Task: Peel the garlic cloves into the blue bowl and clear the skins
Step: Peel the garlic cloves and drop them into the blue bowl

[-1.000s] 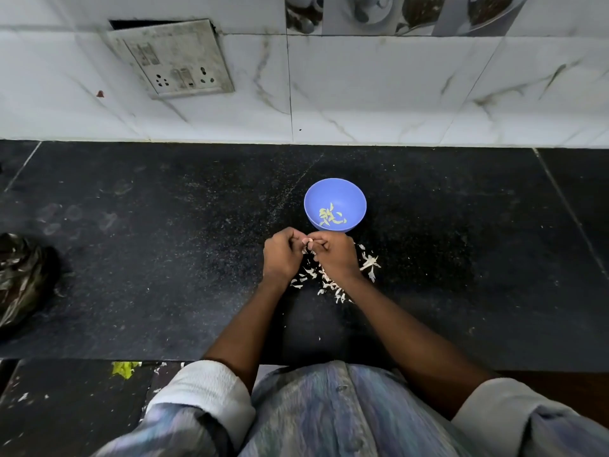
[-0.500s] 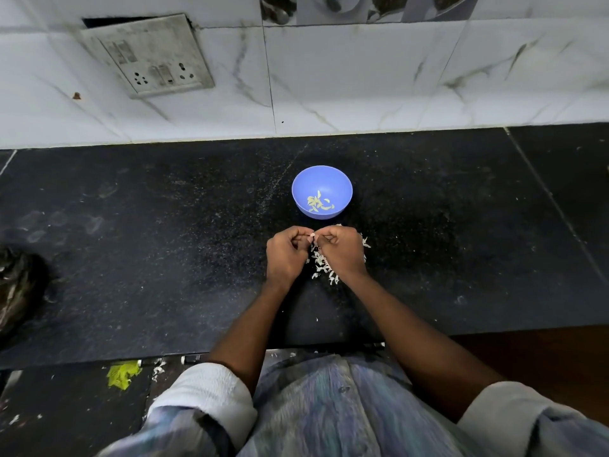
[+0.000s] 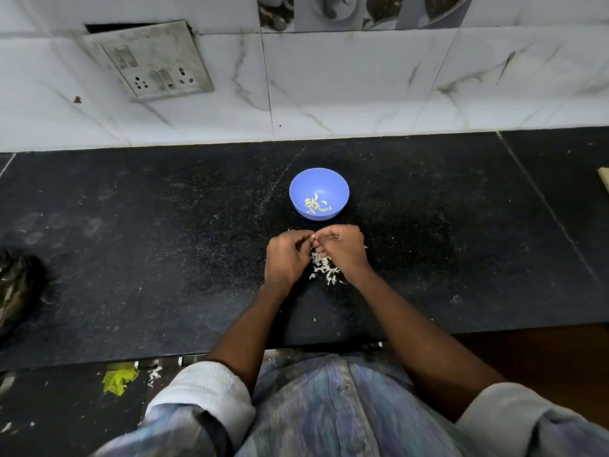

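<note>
A small blue bowl [image 3: 319,186] stands on the black counter [image 3: 164,245] and holds several pale peeled garlic cloves [image 3: 314,204]. Just in front of it my left hand [image 3: 286,258] and my right hand [image 3: 342,250] meet, fingers curled, pinching a small garlic clove [image 3: 312,238] between their fingertips; only a sliver of it shows. A heap of white garlic skins [image 3: 324,268] lies on the counter under and between my hands, partly hidden by the right hand.
A tiled wall with a switch and socket plate [image 3: 148,61] rises behind the counter. A dark crumpled bag [image 3: 16,288] sits at the left edge. The counter's front edge runs just before my body, with yellow scraps [image 3: 118,380] on the floor below.
My hands stay together at the clove, working it with small finger movements. The camera has shifted, so the bowl and hands sit slightly differently in the view.
</note>
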The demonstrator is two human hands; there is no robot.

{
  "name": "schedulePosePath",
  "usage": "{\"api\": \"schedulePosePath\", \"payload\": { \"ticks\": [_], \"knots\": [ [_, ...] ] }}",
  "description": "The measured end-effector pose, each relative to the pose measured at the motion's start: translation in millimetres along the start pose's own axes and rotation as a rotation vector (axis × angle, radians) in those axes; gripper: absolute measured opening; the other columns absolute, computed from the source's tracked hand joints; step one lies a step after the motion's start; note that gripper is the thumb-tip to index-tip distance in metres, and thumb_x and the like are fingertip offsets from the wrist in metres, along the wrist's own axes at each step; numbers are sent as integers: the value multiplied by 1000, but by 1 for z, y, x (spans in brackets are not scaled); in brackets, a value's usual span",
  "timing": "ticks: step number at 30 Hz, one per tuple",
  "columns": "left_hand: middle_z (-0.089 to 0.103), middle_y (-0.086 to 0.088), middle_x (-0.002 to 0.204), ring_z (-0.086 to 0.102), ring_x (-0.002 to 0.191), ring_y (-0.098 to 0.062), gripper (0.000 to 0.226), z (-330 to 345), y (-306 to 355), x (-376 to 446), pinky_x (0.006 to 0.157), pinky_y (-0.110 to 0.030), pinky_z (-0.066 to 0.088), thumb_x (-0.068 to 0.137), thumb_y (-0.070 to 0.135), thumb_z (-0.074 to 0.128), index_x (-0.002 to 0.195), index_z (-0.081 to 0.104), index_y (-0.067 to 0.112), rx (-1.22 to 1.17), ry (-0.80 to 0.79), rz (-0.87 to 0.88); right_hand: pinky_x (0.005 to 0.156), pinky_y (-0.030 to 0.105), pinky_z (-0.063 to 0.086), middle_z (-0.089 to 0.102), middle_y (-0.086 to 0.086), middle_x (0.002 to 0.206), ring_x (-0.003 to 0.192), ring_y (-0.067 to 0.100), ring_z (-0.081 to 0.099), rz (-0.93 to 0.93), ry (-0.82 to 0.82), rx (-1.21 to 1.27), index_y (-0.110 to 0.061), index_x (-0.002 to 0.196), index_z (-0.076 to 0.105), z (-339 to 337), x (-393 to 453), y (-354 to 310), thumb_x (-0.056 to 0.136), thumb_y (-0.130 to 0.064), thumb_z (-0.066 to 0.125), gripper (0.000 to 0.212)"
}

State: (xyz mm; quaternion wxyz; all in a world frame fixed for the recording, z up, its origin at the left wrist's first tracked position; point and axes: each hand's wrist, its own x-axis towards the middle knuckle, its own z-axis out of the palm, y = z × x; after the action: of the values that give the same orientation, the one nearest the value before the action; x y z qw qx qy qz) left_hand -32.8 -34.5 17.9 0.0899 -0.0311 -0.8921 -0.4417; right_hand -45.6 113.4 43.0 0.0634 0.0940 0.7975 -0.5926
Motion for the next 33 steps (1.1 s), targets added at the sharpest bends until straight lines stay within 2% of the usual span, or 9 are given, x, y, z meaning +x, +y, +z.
{"api": "schedulePosePath", "payload": {
  "ticks": [3,7,14,20,25,30,33],
  "knots": [
    [80,3,95,72,84,-12,26,-1,0,2,77,-33,59,89,7,73,107,84,23,10,6,33,61,25,56,76,11,73,61,15,68,32,-27,61,-4,85,78,-2,3,1,93,0,65,16],
    [80,5,94,72,82,-8,30,0,0,4,76,-31,58,87,0,72,106,84,20,-6,9,64,63,29,58,75,13,72,61,19,70,52,-29,67,-3,83,79,-5,6,1,91,-2,68,14],
    [81,4,96,72,83,-4,31,2,2,8,79,-22,57,85,-4,73,104,85,18,-34,12,56,63,26,59,75,17,74,62,19,70,91,-59,100,0,83,79,-10,8,-5,90,0,66,15],
    [81,3,97,73,85,-6,30,5,2,8,81,-24,58,85,-3,73,104,85,16,-11,-9,64,58,24,57,74,21,73,58,17,68,101,-19,85,5,84,77,-11,6,-5,89,4,63,14],
    [81,5,93,73,81,-9,34,8,7,8,75,-25,57,83,-3,70,103,85,20,24,-14,109,54,23,53,73,21,72,55,15,65,88,9,45,5,86,73,-8,6,-3,88,9,54,20],
    [80,6,96,72,84,-4,31,5,6,9,78,-21,56,87,-1,72,105,85,22,-37,0,24,58,23,54,75,16,74,60,16,67,76,-31,70,-1,84,75,-8,7,-4,90,8,55,23],
    [81,7,96,73,86,-3,27,4,4,7,80,-25,59,89,2,74,104,85,21,-93,23,-11,62,25,56,75,15,76,63,16,68,75,-53,107,-3,84,77,-7,6,-4,89,5,56,23]
  ]
}}
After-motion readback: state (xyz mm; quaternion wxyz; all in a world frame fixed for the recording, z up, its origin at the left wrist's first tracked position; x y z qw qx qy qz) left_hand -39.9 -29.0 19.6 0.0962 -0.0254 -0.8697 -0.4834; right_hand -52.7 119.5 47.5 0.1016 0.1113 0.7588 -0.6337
